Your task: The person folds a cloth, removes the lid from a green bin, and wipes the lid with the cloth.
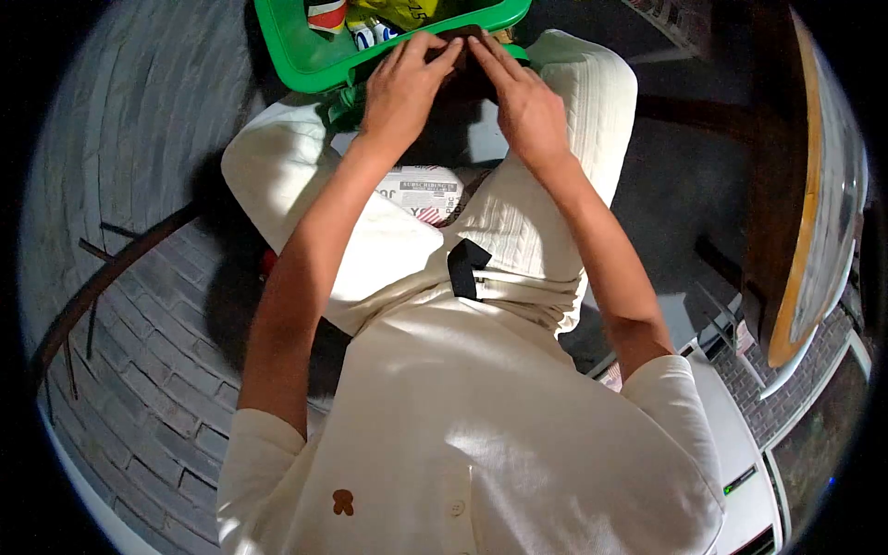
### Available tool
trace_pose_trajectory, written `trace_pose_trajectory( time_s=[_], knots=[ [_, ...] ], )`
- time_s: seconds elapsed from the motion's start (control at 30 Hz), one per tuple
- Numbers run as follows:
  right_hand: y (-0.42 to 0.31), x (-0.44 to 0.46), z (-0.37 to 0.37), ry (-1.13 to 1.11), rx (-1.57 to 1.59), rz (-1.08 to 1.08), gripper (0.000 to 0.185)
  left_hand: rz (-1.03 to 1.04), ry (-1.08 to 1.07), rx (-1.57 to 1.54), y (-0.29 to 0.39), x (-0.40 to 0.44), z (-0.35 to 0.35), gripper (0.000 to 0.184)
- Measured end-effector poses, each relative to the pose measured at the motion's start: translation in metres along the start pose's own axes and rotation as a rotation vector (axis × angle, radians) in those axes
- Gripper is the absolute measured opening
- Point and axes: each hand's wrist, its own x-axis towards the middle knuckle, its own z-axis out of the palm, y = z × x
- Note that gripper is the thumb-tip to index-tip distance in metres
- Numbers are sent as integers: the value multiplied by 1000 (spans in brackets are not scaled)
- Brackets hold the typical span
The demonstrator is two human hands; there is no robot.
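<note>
Gray brickwork (120,231) flanks a seated person whose left hand (402,92) and right hand (532,116) nearly meet, fingertips at the upper end of a dark brown piece (467,79); whether either grip closes on it cannot be told. Roughly equally near both, it extends between them toward the lap, beside a green basket's near edge (314,83).
</note>
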Motion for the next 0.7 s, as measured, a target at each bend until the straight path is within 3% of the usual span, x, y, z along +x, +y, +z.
trace_pose_trajectory(
  time_s=[0.23,0.3,0.43,0.5,0.7],
  knots=[
    [-4,20,-14,34,-176,-20,74,9,-7,-42,-3,9,-3,35],
    [-10,30,1,141,-46,-198,64,6,-18,-27,-12,-2,-16,35],
    [-34,38,34,109,83,-242,51,-65,-55,35,-29,-27,-44,27],
    [-45,42,37,99,129,-289,52,-80,-74,76,-31,-34,-50,18],
    [-2,41,28,134,85,-364,51,-70,-14,41,-14,-12,-14,20]
  ],
)
